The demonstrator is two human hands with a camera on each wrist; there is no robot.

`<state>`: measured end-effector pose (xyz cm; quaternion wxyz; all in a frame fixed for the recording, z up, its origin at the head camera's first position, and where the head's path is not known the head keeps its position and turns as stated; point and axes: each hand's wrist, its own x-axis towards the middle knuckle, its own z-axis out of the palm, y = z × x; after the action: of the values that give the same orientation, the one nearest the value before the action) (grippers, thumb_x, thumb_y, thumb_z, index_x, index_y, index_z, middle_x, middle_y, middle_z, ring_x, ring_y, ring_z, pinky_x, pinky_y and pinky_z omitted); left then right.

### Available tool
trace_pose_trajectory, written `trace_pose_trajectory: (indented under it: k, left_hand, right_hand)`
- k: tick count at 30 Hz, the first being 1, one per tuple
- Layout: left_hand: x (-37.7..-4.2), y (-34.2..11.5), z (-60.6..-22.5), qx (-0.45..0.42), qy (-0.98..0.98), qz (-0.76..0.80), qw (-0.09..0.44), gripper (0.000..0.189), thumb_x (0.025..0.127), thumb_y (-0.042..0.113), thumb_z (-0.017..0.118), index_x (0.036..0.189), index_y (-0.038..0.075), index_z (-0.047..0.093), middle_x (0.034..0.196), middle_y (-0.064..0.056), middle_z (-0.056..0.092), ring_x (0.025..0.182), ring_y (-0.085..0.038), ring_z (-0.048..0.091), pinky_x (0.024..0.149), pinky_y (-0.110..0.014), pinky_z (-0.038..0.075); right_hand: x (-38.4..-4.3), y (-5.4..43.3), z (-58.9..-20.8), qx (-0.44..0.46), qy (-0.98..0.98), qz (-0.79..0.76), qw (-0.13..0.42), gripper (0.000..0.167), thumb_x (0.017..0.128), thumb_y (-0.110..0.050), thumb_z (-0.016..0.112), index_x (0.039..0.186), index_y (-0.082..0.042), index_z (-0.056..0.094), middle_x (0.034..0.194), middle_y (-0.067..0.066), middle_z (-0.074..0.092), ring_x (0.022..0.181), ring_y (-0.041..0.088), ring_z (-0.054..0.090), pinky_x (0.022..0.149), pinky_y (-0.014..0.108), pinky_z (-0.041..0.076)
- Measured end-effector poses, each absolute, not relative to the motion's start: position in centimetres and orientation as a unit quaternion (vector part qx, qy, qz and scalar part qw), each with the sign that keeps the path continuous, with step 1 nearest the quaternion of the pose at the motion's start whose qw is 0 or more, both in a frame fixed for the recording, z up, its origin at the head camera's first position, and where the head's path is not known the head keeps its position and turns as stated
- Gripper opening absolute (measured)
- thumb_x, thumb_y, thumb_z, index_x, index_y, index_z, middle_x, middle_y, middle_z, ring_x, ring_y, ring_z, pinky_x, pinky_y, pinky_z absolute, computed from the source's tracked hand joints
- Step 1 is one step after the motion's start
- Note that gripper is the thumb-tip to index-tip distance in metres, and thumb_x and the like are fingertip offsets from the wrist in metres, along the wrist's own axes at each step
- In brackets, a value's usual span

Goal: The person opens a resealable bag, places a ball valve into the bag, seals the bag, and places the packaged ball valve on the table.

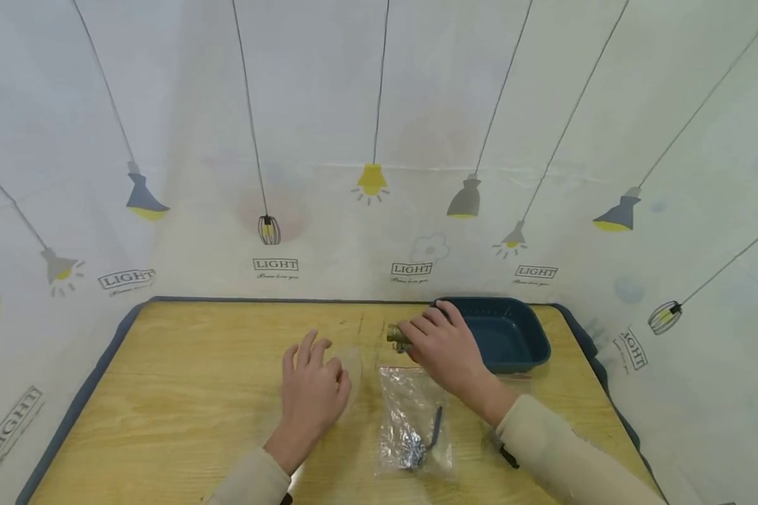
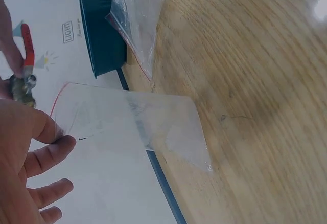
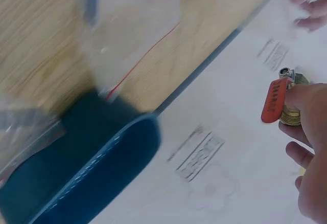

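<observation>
My left hand (image 1: pixel 312 393) pinches the top edge of a clear zip bag (image 2: pixel 168 116) between thumb and forefinger, the other fingers spread. The bag hangs down, looks empty and has a red line along its top. My right hand (image 1: pixel 445 347) grips a brass ball valve (image 1: pixel 394 334) by its threaded body, above the table near the bin. A red lever handle (image 3: pixel 274 100) shows on the valve in the right wrist view. Between the forearms lies another zip bag (image 1: pixel 394 414) holding a dark blue bent piece and a small bundle that I cannot make out.
A dark blue plastic bin (image 1: pixel 502 337) stands at the back right of the wooden table (image 1: pixel 196 393). Under the right forearm is a further clear bag with a black piece (image 1: pixel 508 457) by it. A lamp-printed curtain (image 1: pixel 328 140) hangs behind the table.
</observation>
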<state>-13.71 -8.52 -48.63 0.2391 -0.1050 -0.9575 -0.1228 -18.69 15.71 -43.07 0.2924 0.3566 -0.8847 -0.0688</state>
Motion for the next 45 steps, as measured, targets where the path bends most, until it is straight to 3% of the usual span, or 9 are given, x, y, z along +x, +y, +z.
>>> trace_pose_trajectory:
  k: [7, 22, 33, 45]
  left_hand:
    - [-13.5, -8.0, -48.8, -0.096, -0.961, -0.115, 0.234, 0.018, 0.085, 0.026, 0.065, 0.071, 0.015, 0.067, 0.11, -0.006, 0.065, 0.115, -0.028, 0.055, 0.094, -0.051, 0.046]
    - [-13.2, -7.5, -48.5, -0.104, -0.954, -0.112, 0.26, 0.018, 0.082, 0.026, 0.067, 0.069, 0.014, 0.067, 0.114, -0.006, 0.064, 0.125, -0.029, 0.052, 0.098, -0.051, 0.042]
    - [-12.8, -7.0, -48.7, -0.11, -0.94, -0.129, 0.296, 0.02, 0.082, 0.025, 0.064, 0.064, 0.017, 0.063, 0.111, -0.005, 0.066, 0.122, -0.03, 0.054, 0.095, -0.052, 0.044]
    - [-12.5, -6.6, -48.7, -0.086, -0.947, -0.18, 0.253, 0.018, 0.083, 0.025, 0.062, 0.068, 0.016, 0.065, 0.115, -0.005, 0.065, 0.125, -0.029, 0.053, 0.098, -0.053, 0.043]
  right_hand:
    - [-16.3, 13.6, -42.7, 0.374, -0.881, -0.053, 0.285, 0.039, 0.082, -0.026, 0.077, 0.12, -0.023, 0.065, 0.1, -0.006, 0.069, 0.099, 0.02, 0.059, 0.102, 0.045, 0.041]
    - [-15.0, 11.9, -43.6, 0.392, -0.878, -0.023, 0.272, 0.038, 0.083, -0.027, 0.075, 0.119, -0.025, 0.065, 0.097, -0.007, 0.072, 0.097, 0.02, 0.059, 0.101, 0.045, 0.041]
    - [-15.0, 11.9, -44.9, 0.381, -0.884, -0.055, 0.264, 0.041, 0.081, -0.029, 0.076, 0.12, -0.025, 0.066, 0.097, -0.008, 0.072, 0.096, 0.018, 0.059, 0.103, 0.044, 0.04]
    - [-15.0, 11.8, -44.8, 0.352, -0.914, -0.018, 0.201, 0.036, 0.084, -0.033, 0.073, 0.12, -0.027, 0.066, 0.1, -0.007, 0.073, 0.099, 0.018, 0.06, 0.104, 0.045, 0.039]
